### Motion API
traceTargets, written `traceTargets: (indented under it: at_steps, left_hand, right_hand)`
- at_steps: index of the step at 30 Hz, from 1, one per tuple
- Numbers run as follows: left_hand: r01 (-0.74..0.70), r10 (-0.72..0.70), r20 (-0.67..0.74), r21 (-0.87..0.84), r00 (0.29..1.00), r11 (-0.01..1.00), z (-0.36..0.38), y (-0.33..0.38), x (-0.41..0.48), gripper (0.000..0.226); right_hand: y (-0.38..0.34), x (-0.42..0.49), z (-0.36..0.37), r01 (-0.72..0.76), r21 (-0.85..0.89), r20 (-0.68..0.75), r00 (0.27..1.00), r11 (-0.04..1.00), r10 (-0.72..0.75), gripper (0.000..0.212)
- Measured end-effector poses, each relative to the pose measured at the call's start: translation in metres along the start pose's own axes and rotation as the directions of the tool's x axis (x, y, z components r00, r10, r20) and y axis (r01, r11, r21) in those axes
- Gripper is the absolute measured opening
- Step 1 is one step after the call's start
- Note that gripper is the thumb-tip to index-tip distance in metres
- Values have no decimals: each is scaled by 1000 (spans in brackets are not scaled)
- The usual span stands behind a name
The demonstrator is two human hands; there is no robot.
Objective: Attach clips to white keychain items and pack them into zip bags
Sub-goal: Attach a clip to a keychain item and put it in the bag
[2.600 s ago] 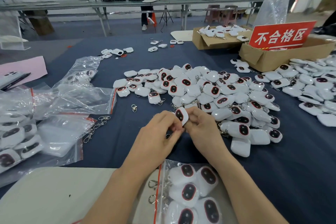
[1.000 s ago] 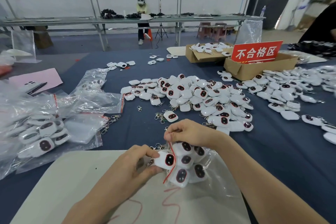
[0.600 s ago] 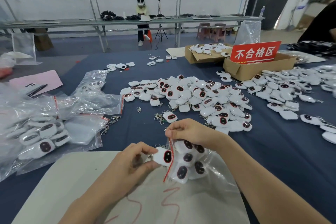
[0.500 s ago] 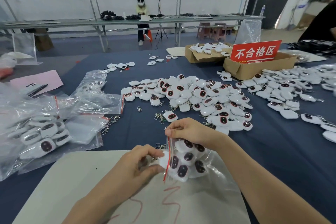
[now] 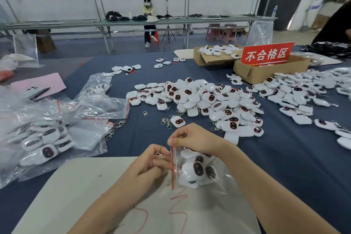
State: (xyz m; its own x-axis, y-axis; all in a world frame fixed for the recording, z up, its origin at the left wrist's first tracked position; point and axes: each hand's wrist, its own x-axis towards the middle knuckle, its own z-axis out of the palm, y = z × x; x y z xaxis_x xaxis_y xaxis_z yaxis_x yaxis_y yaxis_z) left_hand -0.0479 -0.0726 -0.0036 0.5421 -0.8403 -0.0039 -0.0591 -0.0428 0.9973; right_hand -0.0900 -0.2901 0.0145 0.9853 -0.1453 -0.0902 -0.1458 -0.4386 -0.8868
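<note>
Over on the left, the filled zip bags (image 5: pixel 43 144) are stacked up, white keychain items showing through the plastic, so a good share of the packing looks done. Just beside them lie flat empty bags (image 5: pixel 89 135) and a few loose clips (image 5: pixel 115 127) on the blue table (image 5: pixel 284 167), so there's stock waiting. Now to the action in front: the left hand (image 5: pixel 152 163) has its fingers curled in at the mouth of the zip bag (image 5: pixel 197 171), apparently gripping the near lip, with a glint of metal ring at the fingertips. I can't tell whether it pinches a clip as well. The bag hangs over the white board (image 5: pixel 76 186) with several keychains bunched inside, dark faces outward, and its red zip strip (image 5: pixel 172 169) runs upright between the two hands. The right hand (image 5: pixel 191 138) pinches the top corner of that strip, thumb and forefinger tight. My read: this bag is loaded or nearly so, and sealing it is what's left here. Further right, the big pile of keychains (image 5: pixel 201 100) sprawls mid-table, many with clips already on, and a second spread (image 5: pixel 303 93) lies beyond it near the cardboard box (image 5: pixel 266 74) with the red sign. There's plenty left to bag.
</note>
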Motion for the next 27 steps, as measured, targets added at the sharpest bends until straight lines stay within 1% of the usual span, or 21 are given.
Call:
traceTargets:
  at_steps: [3, 5, 7, 9, 12, 14, 15, 17, 18, 19, 21, 24, 27]
  left_hand:
    - [-30, 32, -86, 20, 996, 999, -1, -2, 3, 34]
    - [-56, 75, -176, 107, 982, 993, -6, -3, 6, 40]
    - [-62, 112, -250, 200, 962, 978, -12, -4, 12, 45]
    - [-48, 126, -305, 251, 944, 967, -18, -4, 21, 43]
    - [8, 128, -367, 346, 921, 938, -20, -5, 40, 41]
    - [40, 132, -388, 406, 912, 913, -19, -8, 54, 36]
    - [45, 143, -384, 440, 912, 897, -18, -10, 60, 31]
    - [47, 171, -355, 531, 919, 846, -16, -14, 72, 25]
    - [51, 185, -342, 579, 921, 814, -16, -15, 79, 25]
    - [52, 201, -328, 624, 923, 780, -16, -16, 85, 27]
    - [56, 216, -297, 696, 930, 716, -16, -16, 97, 34]
    - [92, 197, -268, 780, 943, 619, -14, -15, 116, 45]
    - [151, 206, -281, 861, 937, 486, -11, -17, 134, 61]
  right_hand:
    - [-4, 0, -4, -7, -75, 79, 997, 997, 13, 20]
    - [-6, 1, -8, -5, -39, 73, 997, 999, 8, 21]
    - [-7, 4, -12, 0, 20, 4, 1000, 1000, 0, 19]
    - [-4, 11, -15, 18, -10, -123, 992, 1000, -19, 19]
    - [5, 22, -18, 16, -174, -320, 945, 985, -72, 17]
    - [13, 29, -20, -1, -331, -385, 913, 944, -135, 25]
    - [19, 32, -21, -30, -438, -393, 905, 899, -161, 30]
    - [30, 35, -22, -135, -610, -388, 910, 781, -145, 40]
    - [35, 35, -22, -180, -652, -386, 915, 736, -118, 43]
    - [40, 35, -22, -207, -670, -385, 918, 713, -95, 44]
    - [47, 35, -21, -198, -671, -389, 915, 715, -111, 41]
    - [49, 34, -21, -128, -620, -405, 897, 774, -177, 33]
    - [50, 34, -22, -76, -567, -424, 881, 820, -211, 28]
